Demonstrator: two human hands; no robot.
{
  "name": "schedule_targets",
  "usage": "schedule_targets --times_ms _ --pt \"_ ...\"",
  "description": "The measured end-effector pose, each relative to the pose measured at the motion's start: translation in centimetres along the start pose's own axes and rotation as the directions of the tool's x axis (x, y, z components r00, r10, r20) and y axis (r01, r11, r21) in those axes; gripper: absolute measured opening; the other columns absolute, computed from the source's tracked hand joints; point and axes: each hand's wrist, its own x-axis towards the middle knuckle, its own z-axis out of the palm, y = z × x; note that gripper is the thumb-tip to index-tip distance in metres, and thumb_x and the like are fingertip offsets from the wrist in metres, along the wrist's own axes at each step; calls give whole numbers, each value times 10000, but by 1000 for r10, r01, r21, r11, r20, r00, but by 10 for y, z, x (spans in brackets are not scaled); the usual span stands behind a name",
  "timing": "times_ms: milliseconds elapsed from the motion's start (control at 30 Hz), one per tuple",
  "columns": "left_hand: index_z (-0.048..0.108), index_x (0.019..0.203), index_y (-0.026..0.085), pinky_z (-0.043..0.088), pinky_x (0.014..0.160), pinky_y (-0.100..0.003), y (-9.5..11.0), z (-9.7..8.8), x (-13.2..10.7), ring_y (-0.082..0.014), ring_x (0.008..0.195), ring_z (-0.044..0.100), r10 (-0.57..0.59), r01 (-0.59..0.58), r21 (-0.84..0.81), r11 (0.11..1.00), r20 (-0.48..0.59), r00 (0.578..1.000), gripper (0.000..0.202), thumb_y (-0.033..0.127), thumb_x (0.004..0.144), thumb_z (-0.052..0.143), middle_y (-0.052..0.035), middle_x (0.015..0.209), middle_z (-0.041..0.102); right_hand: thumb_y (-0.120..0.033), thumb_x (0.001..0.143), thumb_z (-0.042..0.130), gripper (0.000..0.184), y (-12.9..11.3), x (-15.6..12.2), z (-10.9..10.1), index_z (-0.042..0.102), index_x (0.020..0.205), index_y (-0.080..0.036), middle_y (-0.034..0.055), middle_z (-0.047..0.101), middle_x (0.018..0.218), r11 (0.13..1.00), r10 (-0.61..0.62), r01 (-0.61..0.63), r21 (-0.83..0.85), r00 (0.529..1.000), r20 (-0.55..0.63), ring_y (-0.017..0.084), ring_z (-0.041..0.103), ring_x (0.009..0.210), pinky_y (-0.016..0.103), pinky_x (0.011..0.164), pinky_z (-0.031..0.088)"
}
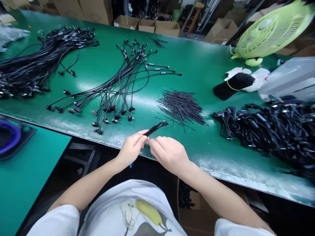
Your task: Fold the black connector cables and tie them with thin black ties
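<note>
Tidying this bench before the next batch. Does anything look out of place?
Yes, a small clump of short black wires lies alone near the far edge of the bench. It looks stray because it sits well away from the main pile of similar wires.

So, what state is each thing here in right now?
Left hand: closed around a black moulded cable piece.
Right hand: fingers pinched together beside the left hand.
Loose black wires: scattered in a flat pile.
Black cable bundle: tied with a yellow band.
Plug-ended black cables: fanned out across the green bench mat.
Lime-green fan: tilted; cannot tell whether running.
Cardboard boxes: open.
</note>
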Motion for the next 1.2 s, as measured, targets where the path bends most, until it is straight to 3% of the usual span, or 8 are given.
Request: schedule_targets --times_ms 100,200,400,700,833,933,1067,1200 --pt "663 1195 198 446 933 -336 0 -4 1 -221 991 621 105 -103 120 987 -11 994 349 255 925 450 -76 1081 699 -106 939 431 225 2 11 -7 637 876 -172 53 630 790 953 -253 248 -174 967 -9 177 538 711 346 639 371" --pt "720 1033 197 449 937 -348 1 -10 2 -236 995 627 53 -62 90 994 99 994 281 219 887 480 -61 954 710 -125 935 435 232 8 22 -16 656 1006 -128 114 626 1181 866 -462 459 -198 886 34 237 549 1063 372 860 428" --pt "652 778 127 328 539 -238 1 -16 1 -93 527 409 -208 296 -311 903 286 935 199 317 808 601 31 567 464 -80 918 373 305 8 39 -32 670 966 -131 113 627 885 742 -570 621 -254 783 250 207 527 753 354 709 428" --pt "662 1110 124 297 551 -230 4 -8 0 -81 544 378 -262 341 -302 890 273 926 346 205 811 509 33 638 486 74 754 249 430 -7 39 -21 599 628 -142 69 445 612 527 -554 716 -459 698 453 186 392 557 328 549 265" --pt "662 1102 150 349 586 -230 3 -1 3 -104 596 419 -233 278 -258 925 190 954 334 187 838 461 15 680 545 109 716 279 386 -9 40 -18 535 569 -139 33 396 569 525 -471 661 -536 750 465 146 314 512 302 536 215" --pt "671 1025 152 410 654 -263 1 1 3 -133 641 474 -201 226 -137 965 175 964 291 189 837 450 3 706 582 41 747 342 307 -3 41 -11 552 611 -137 43 432 561 703 -358 567 -429 803 476 162 369 501 308 522 215" --pt "627 1147 180 460 871 -350 -6 2 -1 -202 883 588 -167 168 4 986 134 977 431 105 773 428 -52 1003 665 -39 777 442 181 9 43 1 581 713 -134 66 541 604 937 -154 288 -199 850 504 182 488 523 310 529 229" --pt "408 1436 127 370 1075 -435 -12 5 2 -294 1210 510 -147 142 79 987 61 987 709 111 733 494 -157 1327 546 -118 875 433 211 10 41 11 605 756 -143 66 618 679 996 84 -76 -36 901 425 163 529 577 294 553 244"
